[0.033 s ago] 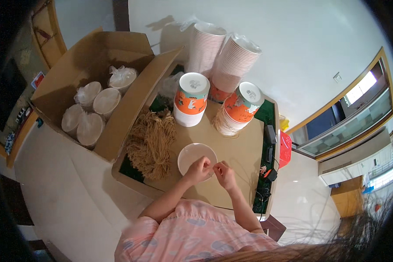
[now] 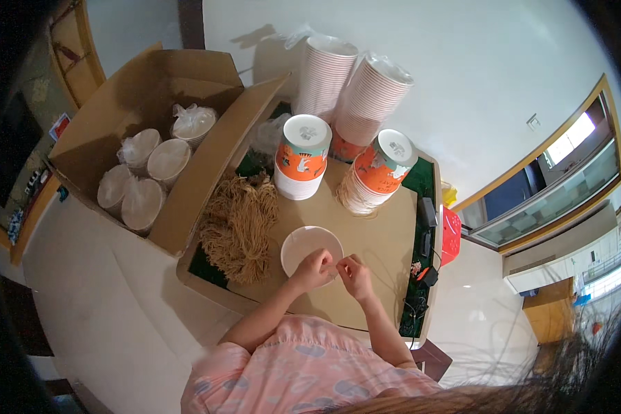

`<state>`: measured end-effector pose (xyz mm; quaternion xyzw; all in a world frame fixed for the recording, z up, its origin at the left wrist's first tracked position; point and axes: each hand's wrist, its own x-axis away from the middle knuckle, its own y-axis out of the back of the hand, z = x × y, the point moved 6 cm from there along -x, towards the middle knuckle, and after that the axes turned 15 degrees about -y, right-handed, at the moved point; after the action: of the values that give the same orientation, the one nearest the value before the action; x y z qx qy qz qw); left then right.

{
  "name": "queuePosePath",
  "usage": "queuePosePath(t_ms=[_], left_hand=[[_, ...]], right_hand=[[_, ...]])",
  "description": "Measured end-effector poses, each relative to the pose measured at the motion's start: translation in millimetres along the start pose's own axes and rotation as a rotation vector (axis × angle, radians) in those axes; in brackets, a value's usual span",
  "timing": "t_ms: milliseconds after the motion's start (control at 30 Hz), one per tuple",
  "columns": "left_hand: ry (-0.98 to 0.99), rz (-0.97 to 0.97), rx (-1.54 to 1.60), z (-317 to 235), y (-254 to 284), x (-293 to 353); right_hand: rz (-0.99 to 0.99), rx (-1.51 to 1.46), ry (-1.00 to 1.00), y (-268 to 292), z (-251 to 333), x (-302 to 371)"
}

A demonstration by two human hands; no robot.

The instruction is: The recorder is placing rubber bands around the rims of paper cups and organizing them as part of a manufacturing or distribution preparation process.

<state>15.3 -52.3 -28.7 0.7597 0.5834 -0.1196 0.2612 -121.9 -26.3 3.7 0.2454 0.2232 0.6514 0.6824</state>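
My left hand (image 2: 314,268) and my right hand (image 2: 355,277) are close together over the near right rim of a white paper tub (image 2: 298,248). Both have fingers closed in a pinch, facing each other. Whatever lies between the fingertips is too thin and small to make out. To the left of the tub lies a big bundle of tan twine (image 2: 238,228). Behind it stands an upside-down stack of orange and green printed paper tubs (image 2: 301,165). A second upside-down stack (image 2: 379,169), farther right, has loops of tan twine hanging round its lower rims.
An open cardboard box (image 2: 179,200) at the left holds several bagged stacks of tubs (image 2: 169,162). Two tall stacks of tubs (image 2: 324,79) lean near the wall. Along the table's right edge lie black adapters and cables (image 2: 426,276), beside a red basket (image 2: 450,236).
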Motion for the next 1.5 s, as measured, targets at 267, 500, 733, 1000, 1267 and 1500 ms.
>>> queuePosePath(t_ms=[267, 500, 733, 1000, 1267, 1500], left_hand=[[0.164, 0.194, -0.094, 25.4, -26.4, 15.6], [0.164, 0.098, -0.211, 20.9, -10.9, 8.1], [-0.024, 0.140, -0.203, 23.3, 0.5, 3.9], [-0.110, 0.473, -0.418, -12.8, -11.1, 7.3], [0.131, 0.083, 0.050, 1.5, -8.8, 5.8], [0.639, 0.103, 0.475, 26.7, -20.2, 14.3]], right_hand=[[-0.015, 0.008, -0.051, -1.1, -1.3, 1.4], [0.044, 0.030, -0.061, -5.1, -3.0, 4.0], [0.075, 0.064, -0.004, -13.3, -12.2, 4.3], [0.089, -0.035, -0.034, -15.1, -14.0, 3.1], [-0.067, -0.115, -0.118, -4.7, -7.8, 12.6], [-0.266, -0.231, -0.145, -4.8, 3.8, 29.5]])
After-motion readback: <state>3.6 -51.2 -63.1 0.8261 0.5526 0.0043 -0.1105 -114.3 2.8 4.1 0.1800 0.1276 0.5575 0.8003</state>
